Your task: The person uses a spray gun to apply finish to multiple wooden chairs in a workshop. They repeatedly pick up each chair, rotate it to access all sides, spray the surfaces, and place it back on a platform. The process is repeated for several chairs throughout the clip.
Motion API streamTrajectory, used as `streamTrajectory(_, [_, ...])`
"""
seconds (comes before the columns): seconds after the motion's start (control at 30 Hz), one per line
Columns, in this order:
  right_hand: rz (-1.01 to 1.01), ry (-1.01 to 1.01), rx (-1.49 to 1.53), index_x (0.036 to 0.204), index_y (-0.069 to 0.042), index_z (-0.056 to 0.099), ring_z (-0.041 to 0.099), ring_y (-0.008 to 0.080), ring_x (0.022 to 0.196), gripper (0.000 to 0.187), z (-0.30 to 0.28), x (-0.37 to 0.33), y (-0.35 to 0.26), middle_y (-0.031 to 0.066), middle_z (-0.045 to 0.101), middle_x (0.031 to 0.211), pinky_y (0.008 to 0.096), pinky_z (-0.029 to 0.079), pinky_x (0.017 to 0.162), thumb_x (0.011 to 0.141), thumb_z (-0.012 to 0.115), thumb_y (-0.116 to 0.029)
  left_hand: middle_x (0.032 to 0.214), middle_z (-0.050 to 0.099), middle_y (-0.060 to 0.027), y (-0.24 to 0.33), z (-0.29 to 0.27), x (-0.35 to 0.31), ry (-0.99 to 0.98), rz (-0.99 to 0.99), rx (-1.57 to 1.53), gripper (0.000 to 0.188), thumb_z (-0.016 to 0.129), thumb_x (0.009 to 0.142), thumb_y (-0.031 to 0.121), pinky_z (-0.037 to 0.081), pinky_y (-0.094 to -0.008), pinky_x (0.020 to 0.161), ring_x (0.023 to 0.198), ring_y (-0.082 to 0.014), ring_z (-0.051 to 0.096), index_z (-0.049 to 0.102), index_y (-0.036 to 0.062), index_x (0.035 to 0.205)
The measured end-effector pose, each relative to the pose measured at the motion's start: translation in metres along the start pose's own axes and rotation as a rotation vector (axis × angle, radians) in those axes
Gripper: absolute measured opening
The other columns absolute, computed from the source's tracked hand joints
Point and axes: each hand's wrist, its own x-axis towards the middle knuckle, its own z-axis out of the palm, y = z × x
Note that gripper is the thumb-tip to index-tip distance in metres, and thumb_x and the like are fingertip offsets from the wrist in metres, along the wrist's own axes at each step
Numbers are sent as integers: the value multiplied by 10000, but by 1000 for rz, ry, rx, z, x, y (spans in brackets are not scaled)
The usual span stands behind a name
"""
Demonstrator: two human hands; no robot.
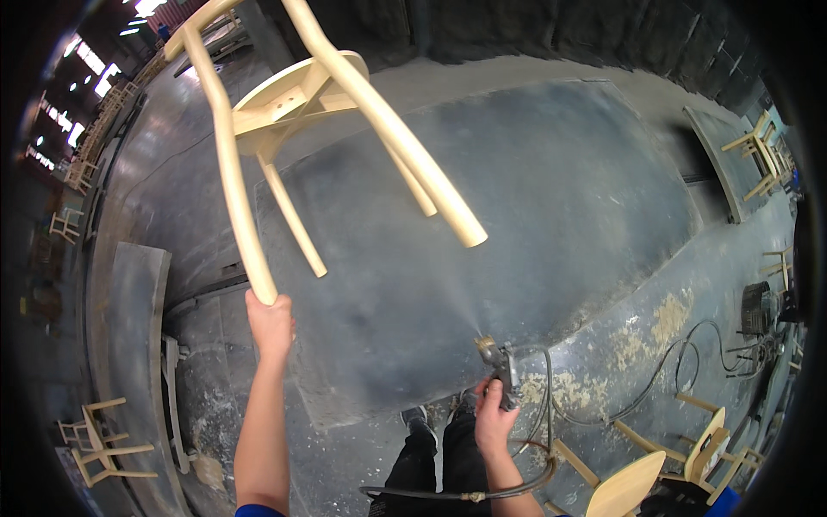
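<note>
A pale wooden chair (pixel 418 164) hangs tilted in the air, its legs pointing down toward me. My left hand (pixel 270 324) is closed around the lower end of its left long leg. The underside of the seat (pixel 297 103) shows between the legs, and the chair's top runs out of the picture. Lower down, my right hand (pixel 494 419) grips a spray gun (pixel 498 366) with a brass-coloured nozzle. A thin mist leaves the nozzle toward the chair. The gun and the chair are apart.
A large grey board (pixel 551 189) covers the floor ahead. A dark hose (pixel 637 405) loops across the stained floor at right, and part of it passes in front of my legs. More wooden chairs stand at lower right (pixel 633 482), lower left (pixel 103 444) and far right (pixel 758 159).
</note>
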Motion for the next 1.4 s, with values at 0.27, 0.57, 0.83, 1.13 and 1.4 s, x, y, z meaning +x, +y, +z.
streamTrajectory(0.27, [236, -229, 27, 1068, -33, 579, 493, 112, 503, 440, 47, -22, -15, 89, 632, 806, 250, 379, 433, 1058, 525, -469, 695, 567, -87, 4, -2, 7, -11, -23, 47, 244, 612, 826, 98, 453, -350, 415, 479, -175, 568, 476, 21, 1013])
streamTrajectory(0.57, [172, -367, 56, 1016, -40, 649, 493, 41, 577, 313, 93, -1, -26, 15, 647, 809, 219, 376, 489, 1077, 549, -330, 705, 566, -91, 8, 0, -3, -2, -35, 57, 231, 603, 827, 99, 462, -351, 443, 481, -179, 561, 467, 18, 994])
streamTrajectory(0.83, [394, -217, -118, 966, -55, 604, 465, 65, 468, 372, 44, -18, 14, 34, 619, 740, 225, 345, 419, 1087, 496, -390, 700, 566, -91, 14, 1, -3, -10, -65, 65, 235, 605, 828, 99, 453, -354, 425, 478, -180, 561, 470, 16, 1002])
streamTrajectory(1.13, [86, -359, 45, 1041, -29, 603, 470, 74, 519, 395, 83, 7, -17, 61, 635, 820, 228, 362, 451, 1092, 483, -402, 707, 560, -86, 21, -1, 7, -24, -29, 53, 237, 610, 823, 96, 466, -354, 428, 479, -183, 566, 472, 23, 1002])
streamTrajectory(1.4, [27, -245, 141, 1033, -28, 607, 466, 61, 516, 366, 102, 24, -23, 32, 630, 805, 229, 364, 441, 1078, 534, -383, 756, 568, -99, 31, -5, 22, -53, -30, 58, 250, 612, 820, 109, 485, -356, 443, 495, -184, 564, 476, 16, 1009])
